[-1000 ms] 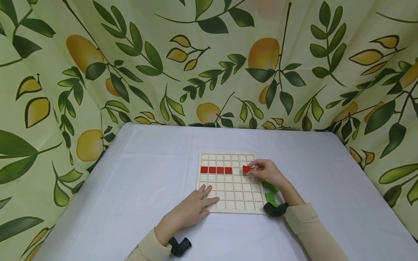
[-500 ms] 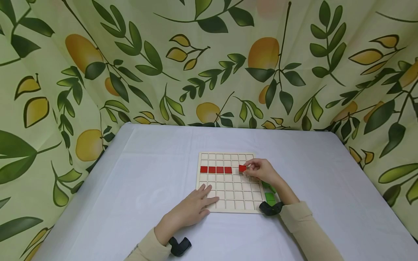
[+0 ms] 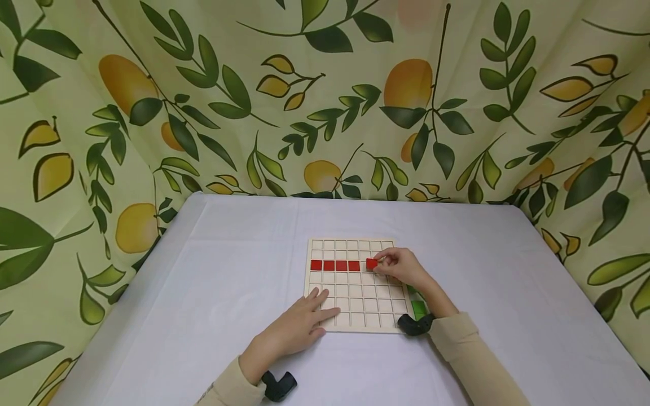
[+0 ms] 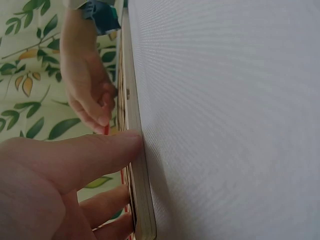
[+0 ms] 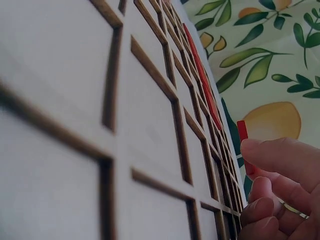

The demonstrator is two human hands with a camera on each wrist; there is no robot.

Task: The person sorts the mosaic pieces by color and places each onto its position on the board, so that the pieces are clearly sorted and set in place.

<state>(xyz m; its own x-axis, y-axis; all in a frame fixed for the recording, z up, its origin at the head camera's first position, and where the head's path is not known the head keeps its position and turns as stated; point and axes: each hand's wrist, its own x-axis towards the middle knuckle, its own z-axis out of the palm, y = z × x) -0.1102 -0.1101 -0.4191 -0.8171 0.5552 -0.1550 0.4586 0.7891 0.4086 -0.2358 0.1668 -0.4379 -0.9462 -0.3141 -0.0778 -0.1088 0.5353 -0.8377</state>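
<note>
A wooden grid board [image 3: 363, 290] lies on the table. Several red square tiles [image 3: 335, 265] sit side by side in its third row from the back, starting at the left edge. My right hand [image 3: 403, 266] pinches another red tile [image 3: 372, 264] between thumb and fingers, just above the same row, right of the placed ones. In the right wrist view that tile [image 5: 242, 131] is held on edge, apart from the board. My left hand [image 3: 297, 324] rests with spread fingers on the board's front left corner; in the left wrist view its thumb [image 4: 115, 150] touches the board's edge.
Green tiles [image 3: 418, 309] lie beside the board's right edge, partly hidden under the right forearm. A white cloth [image 3: 228, 270] covers the table. A leaf-and-fruit patterned curtain [image 3: 325, 129] hangs behind. Each wrist wears a black device [image 3: 279, 386].
My right hand has moved left with the red tile, nearer to the row of red tiles. The left hand has stayed in place on the board.
</note>
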